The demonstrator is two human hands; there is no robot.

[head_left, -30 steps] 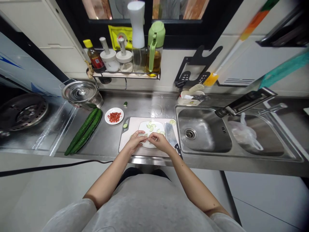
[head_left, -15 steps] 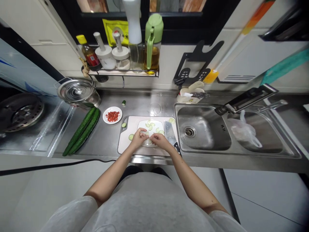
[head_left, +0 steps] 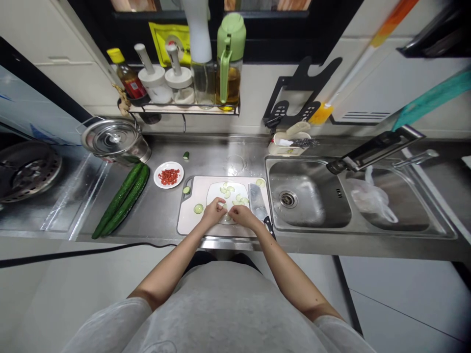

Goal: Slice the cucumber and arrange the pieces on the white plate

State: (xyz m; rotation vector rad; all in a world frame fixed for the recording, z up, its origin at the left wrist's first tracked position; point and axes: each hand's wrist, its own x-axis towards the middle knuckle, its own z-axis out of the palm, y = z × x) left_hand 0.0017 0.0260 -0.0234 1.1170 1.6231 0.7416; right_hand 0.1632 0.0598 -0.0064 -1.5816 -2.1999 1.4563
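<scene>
Over the near part of a white plate (head_left: pixel 214 190), my left hand (head_left: pixel 214 212) and my right hand (head_left: pixel 243 216) come close together, fingers pinched. Pale cucumber slices show between and under the fingertips, partly hidden. On the plate, thin cucumber slices (head_left: pixel 227 189) lie fanned at the far side, with more at the right. Beneath the plate is a cutting board (head_left: pixel 187 223) with a grey rim. A cleaver (head_left: pixel 258 201) rests on its right side, black handle toward me. Loose cucumber rounds (head_left: pixel 198 209) lie at the board's left and far right corner.
Left of the board stand a small plate of chopped red pieces (head_left: pixel 168 175), two whole cucumbers (head_left: pixel 123 201) and a lidded steel pot (head_left: pixel 116 139). A double sink (head_left: pixel 309 196) adjoins on the right. Above, a rack (head_left: pixel 184 109) carries bottles and jars.
My hands have shifted slightly, the left one a little lower, still pinching over the plate. The whole view has moved slightly; the other things stay put.
</scene>
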